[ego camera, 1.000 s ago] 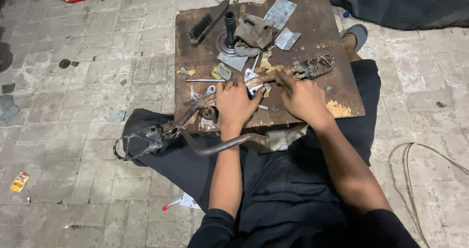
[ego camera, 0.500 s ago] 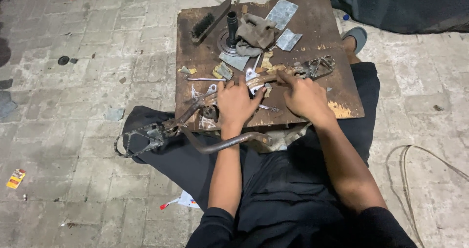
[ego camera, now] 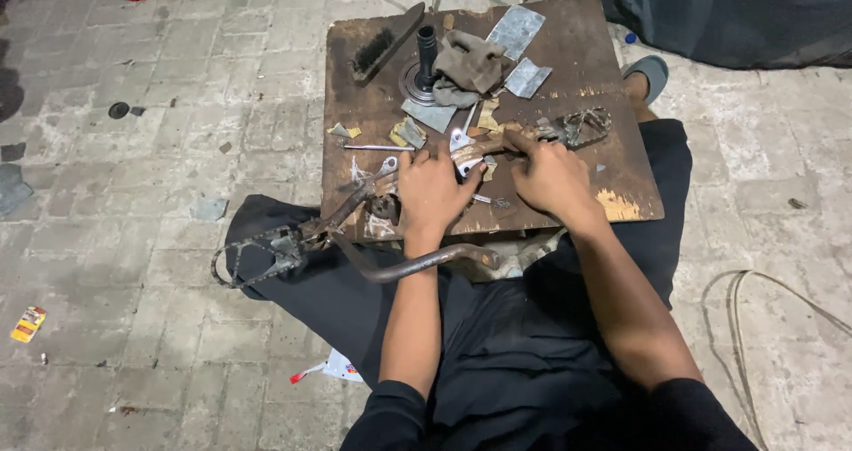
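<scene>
A long rusty metal footrest bar [ego camera: 355, 204] lies across a worn wooden board [ego camera: 621, 105] on my lap, with a pedal cage at its left end [ego camera: 257, 254] and another at the right [ego camera: 581, 128]. My left hand [ego camera: 433, 189] presses down on the middle of the bar, fingers wrapped over it. My right hand [ego camera: 548, 171] grips the bar just left of the right pedal cage. A curved rusty lever [ego camera: 417, 263] hangs below the board's front edge, under my left wrist.
On the board lie a wire brush [ego camera: 383, 44], a black cylindrical part [ego camera: 427, 56], a dirty rag [ego camera: 470, 60], metal sheet scraps [ego camera: 515, 30], a thin rod [ego camera: 377, 147]. Paved floor surrounds me; a cable [ego camera: 754, 282] lies at right, a wrapper [ego camera: 28, 323] at left.
Both hands stay on the bar at nearly the same spot; the view has shifted slightly. No clear movement of the parts.
</scene>
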